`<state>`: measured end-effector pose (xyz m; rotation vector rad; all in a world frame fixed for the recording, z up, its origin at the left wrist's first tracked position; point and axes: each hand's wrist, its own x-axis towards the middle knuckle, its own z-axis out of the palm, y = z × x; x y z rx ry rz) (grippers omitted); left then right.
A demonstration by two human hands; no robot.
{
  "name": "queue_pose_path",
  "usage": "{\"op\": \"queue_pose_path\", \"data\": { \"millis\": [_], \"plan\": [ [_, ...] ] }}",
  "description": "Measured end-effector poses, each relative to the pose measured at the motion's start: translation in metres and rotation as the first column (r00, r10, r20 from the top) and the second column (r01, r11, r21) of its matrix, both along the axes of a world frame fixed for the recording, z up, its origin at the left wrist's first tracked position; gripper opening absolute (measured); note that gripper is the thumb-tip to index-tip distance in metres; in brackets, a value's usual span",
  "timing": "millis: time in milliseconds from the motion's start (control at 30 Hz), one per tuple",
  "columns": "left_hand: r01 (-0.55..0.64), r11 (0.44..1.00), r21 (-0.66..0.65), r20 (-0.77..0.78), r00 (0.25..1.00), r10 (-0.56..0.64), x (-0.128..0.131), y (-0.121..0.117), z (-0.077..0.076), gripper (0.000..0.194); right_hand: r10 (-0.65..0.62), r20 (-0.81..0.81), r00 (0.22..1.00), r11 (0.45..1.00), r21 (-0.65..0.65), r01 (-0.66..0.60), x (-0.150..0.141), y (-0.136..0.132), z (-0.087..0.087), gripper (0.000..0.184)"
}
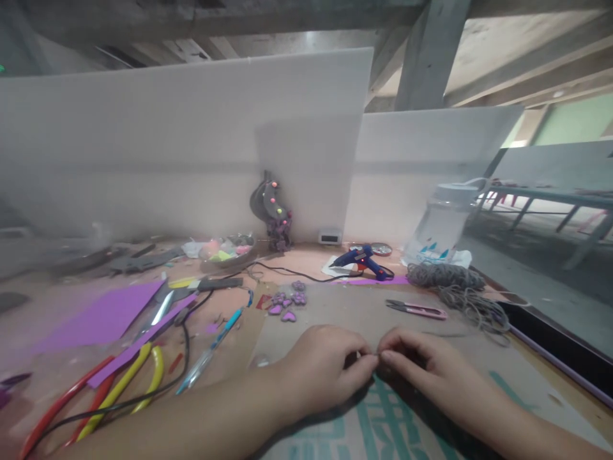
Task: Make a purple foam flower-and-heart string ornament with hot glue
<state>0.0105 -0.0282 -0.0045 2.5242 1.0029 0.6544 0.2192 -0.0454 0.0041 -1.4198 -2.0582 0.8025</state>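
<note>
Over a cardboard sheet [335, 313] with green print, my left hand [330, 361] and my right hand [426, 364] meet fingertip to fingertip. Each is closed in a pinch on something tiny and dark between them, too small to name. Just beyond my left hand lie several small purple shapes with grey edges, among them a heart [288, 316] and flowers [299, 298]. Pink-handled thread snips [416, 309] rest past my right hand. Further right sits a loose bundle of grey yarn [445, 278].
A blue glue gun [361, 260] stands at the back, its cord running left. Pliers with red [71, 402] and yellow handles [117, 390], a blue pen [211, 350] and purple sheet [103, 316] lie left. A water bottle [443, 220] and a phone-like dark slab [565, 348] are right.
</note>
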Motion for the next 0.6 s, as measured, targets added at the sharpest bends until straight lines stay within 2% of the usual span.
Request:
{"op": "queue_pose_path", "data": {
  "millis": [133, 200, 267, 400, 467, 533, 600],
  "plan": [
    [-0.056, 0.998, 0.034, -0.073, 0.996, 0.059, -0.002, -0.001, 0.008, 0.033, -0.076, -0.053, 0.996, 0.993, 0.085, 0.08, 0.004, 0.006, -0.009, 0.039],
    [-0.034, 0.998, 0.048, -0.154, 0.987, 0.041, -0.008, -0.002, 0.02, 0.029, -0.099, -0.084, 0.992, 0.989, 0.1, 0.107, 0.005, 0.008, -0.012, 0.04],
    [-0.036, 0.999, 0.038, -0.227, 0.973, 0.043, -0.018, -0.002, 0.04, 0.025, -0.1, -0.099, 0.99, 0.99, 0.091, 0.11, 0.005, 0.009, -0.012, 0.041],
    [-0.185, 0.977, 0.111, -0.256, 0.944, 0.207, -0.048, 0.006, 0.085, 0.026, -0.092, -0.061, 0.994, 0.993, 0.071, 0.096, 0.006, 0.008, -0.01, 0.043],
    [-0.244, 0.963, 0.112, -0.268, 0.926, 0.266, -0.064, 0.014, 0.102, 0.026, -0.099, -0.041, 0.994, 0.992, 0.08, 0.102, 0.007, 0.008, -0.01, 0.043],
    [-0.338, 0.936, 0.098, -0.3, 0.887, 0.352, -0.078, 0.025, 0.112, 0.028, -0.102, -0.036, 0.994, 0.991, 0.087, 0.104, 0.009, 0.008, -0.012, 0.042],
    [-0.409, 0.907, 0.102, -0.35, 0.839, 0.417, -0.091, 0.037, 0.114, 0.031, -0.092, -0.035, 0.995, 0.992, 0.086, 0.095, 0.01, 0.007, -0.014, 0.042]
  ]
}}
